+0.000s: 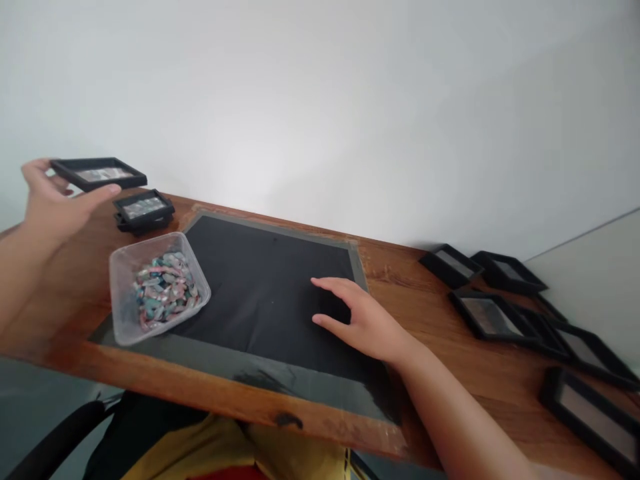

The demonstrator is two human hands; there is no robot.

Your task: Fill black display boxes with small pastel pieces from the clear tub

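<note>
Work partway along, by our reading

Behind everything we have a pale wall (320, 100), and against it a wooden table (395, 293). On the tabletop lies a black mat (255, 287) with a greyish border. Toward the right end we see a loose cluster of black picture frames (487, 317), some overlapping, their panes plain-looking; we judge these not yet dealt with.

A clear plastic tub (120, 287) stands over the mat's left edge. Our right hand (367, 320) is spread over the mat's right part, grasping nothing we can see; whether it touches, we cannot tell. Our left hand (55, 210) grips a black frame (103, 175) by its edges, raised above the table's far left. Just below is a small frame stack (145, 208), its top pane mottled and shiny; we take that one as done, the held one being harder to judge. Smallest are the glossy pink, teal and silver pieces (167, 287) in the tub, plenty of them remaining.
</note>
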